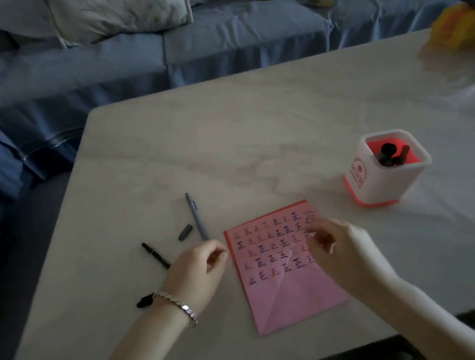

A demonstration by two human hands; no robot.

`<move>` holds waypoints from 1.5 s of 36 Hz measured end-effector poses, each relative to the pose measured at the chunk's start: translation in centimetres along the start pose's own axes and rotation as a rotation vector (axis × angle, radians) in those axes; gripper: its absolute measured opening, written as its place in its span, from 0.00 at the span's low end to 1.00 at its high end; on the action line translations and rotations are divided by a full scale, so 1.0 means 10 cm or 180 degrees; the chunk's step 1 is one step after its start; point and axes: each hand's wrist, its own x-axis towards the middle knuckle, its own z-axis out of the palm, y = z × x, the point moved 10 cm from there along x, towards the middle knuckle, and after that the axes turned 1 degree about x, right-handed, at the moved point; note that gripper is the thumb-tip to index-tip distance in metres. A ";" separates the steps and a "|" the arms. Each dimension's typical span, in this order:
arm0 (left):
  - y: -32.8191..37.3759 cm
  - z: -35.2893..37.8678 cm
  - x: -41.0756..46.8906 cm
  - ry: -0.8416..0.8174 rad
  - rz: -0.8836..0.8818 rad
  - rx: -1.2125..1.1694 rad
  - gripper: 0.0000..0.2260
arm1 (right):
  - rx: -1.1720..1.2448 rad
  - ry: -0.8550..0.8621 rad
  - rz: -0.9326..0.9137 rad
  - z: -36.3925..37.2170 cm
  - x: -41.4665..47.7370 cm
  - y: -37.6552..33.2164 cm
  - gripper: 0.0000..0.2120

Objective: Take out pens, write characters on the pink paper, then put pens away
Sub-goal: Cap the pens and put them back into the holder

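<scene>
The pink paper lies on the table, its upper half filled with rows of written characters. My left hand, with a silver bracelet, hovers at the paper's left edge, fingers curled, thumb and forefinger close together. The near end of a grey pen vanishes behind its knuckles, and I cannot tell whether it holds anything. My right hand is over the paper's right edge with loosely curled fingers and nothing visible in them. A grey cap, a black pen and a black cap lie to the left. The white pen holder holds dark pens.
The pale marble table ends at its left edge near a blue sofa with cushions. A yellow object sits at the table's far right corner. Bare tabletop stretches behind the paper and the holder.
</scene>
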 end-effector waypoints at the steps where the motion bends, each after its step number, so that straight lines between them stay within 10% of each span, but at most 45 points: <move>1: -0.07 -0.07 -0.02 0.0069 -0.0028 -0.0029 0.05 | -0.0015 -0.0169 -0.0074 0.18 0.05 -0.13 0.09; 16: -0.73 -0.68 -0.20 0.0608 -0.0303 -0.0218 0.05 | -0.0872 -0.1205 0.0054 1.58 0.87 -1.15 0.14; 38: -0.55 -0.11 0.50 0.0187 -0.0582 0.1070 0.11 | 0.1341 -0.1235 0.0978 0.55 0.17 -0.15 0.06; 54: 0.59 -0.18 -0.24 0.0501 0.0162 -0.1719 0.12 | 0.3282 0.0243 -0.0037 -0.25 -0.14 -0.40 0.08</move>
